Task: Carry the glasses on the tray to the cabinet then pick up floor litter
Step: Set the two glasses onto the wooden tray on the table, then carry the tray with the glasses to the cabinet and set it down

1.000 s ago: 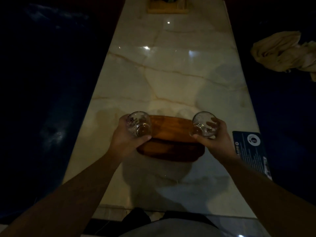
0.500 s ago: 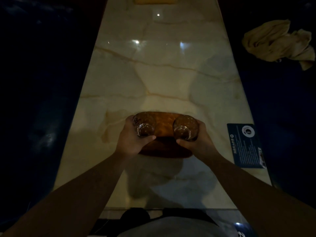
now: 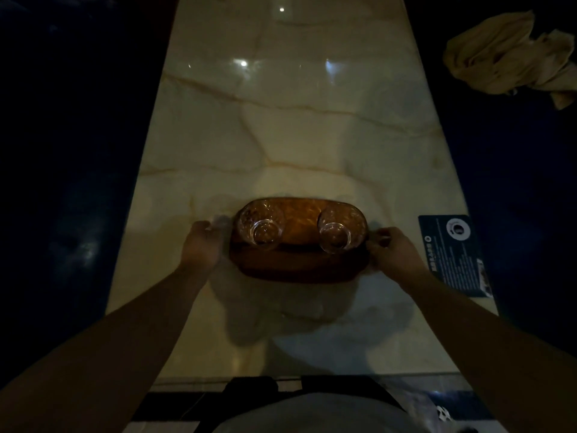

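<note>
Nearest the camera, the person's light shirt and dark waistband press up to the near edge of the marble table [image 3: 299, 126], with dark floor on both sides. A blue card [image 3: 454, 254] lies at the table's right edge, just beside the right hand [image 3: 395, 254]. Farther off to the right, down on the floor, sits a crumpled tan cloth [image 3: 512, 54].

The wooden tray [image 3: 296, 260] rests on the table between the two hands. The left hand [image 3: 199, 245] is just off the tray's left end, fingers loosely curled and holding nothing; whether it touches the tray is unclear. The right hand curls at the tray's right end, fingertips touching the rim; a firm grip cannot be told.

Two glasses stand upright on the tray's far half, the left glass [image 3: 260, 225] and the right glass [image 3: 338, 228], well apart, with no hand on either. Nothing lies between hands and tray.
</note>
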